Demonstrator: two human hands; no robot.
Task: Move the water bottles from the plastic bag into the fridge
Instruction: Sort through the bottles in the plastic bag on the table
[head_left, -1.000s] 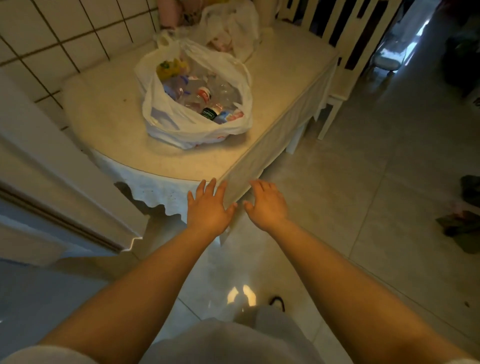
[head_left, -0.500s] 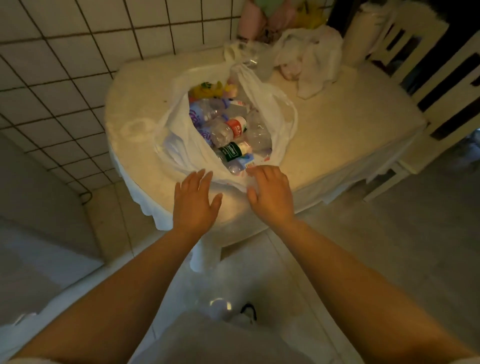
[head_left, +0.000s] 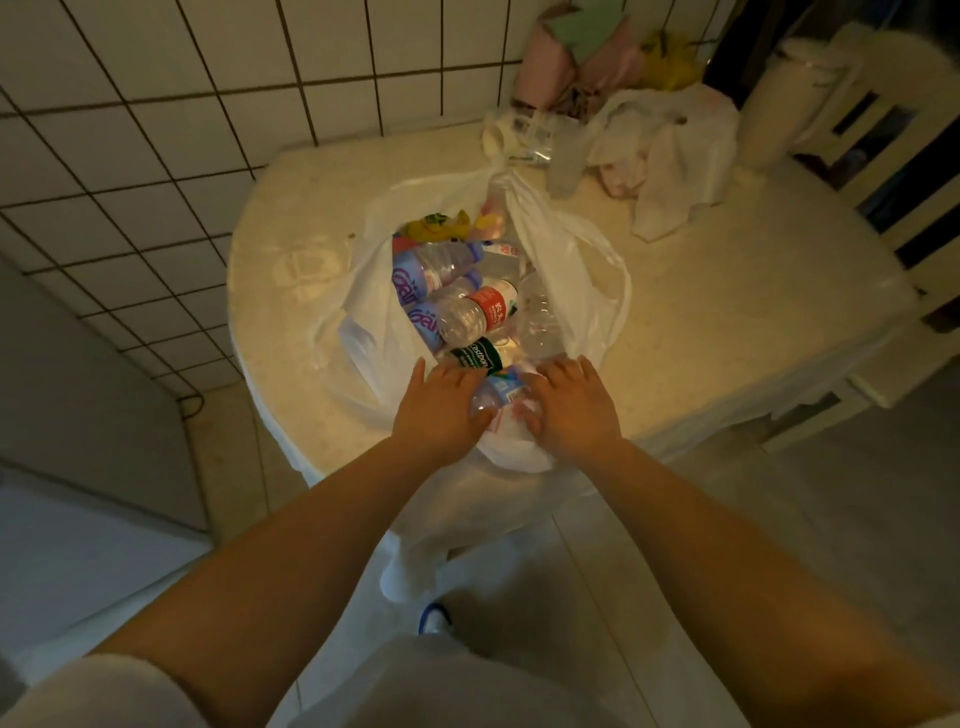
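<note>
Head view: white plastic bag (head_left: 582, 270) sits open on the cream table (head_left: 727, 312), near its front edge, w/ the tiled wall (head_left: 156, 130) behind and to the left. Water bottles lie piled inside the bag: two w/ pink-purple labels (head_left: 410, 291) at the left, a red-label bottle (head_left: 475, 312) across the middle, a green-label bottle (head_left: 475, 356) just below it, and a blue-label bottle (head_left: 496, 397) at the near rim. A yellow wrapper (head_left: 436, 226) is tucked at the far end of the bag.

Left hand (head_left: 436, 405) is at the bag's near edge, palm down, fingers loosely together, resting against the left side of the blue-label bottle. Right hand (head_left: 571, 405) is on that bottle's right side, fingers curled over the crumpled plastic there. Bottle is between the two hands; can't tell if either has actually closed round it or is only touching.

Further back on the table: crumpled white cloth/bag (head_left: 670, 156), a clear cup (head_left: 566, 156), a white cylinder container (head_left: 779, 104). White chair (head_left: 893, 130) at the right. Fridge not identifiable in shot
</note>
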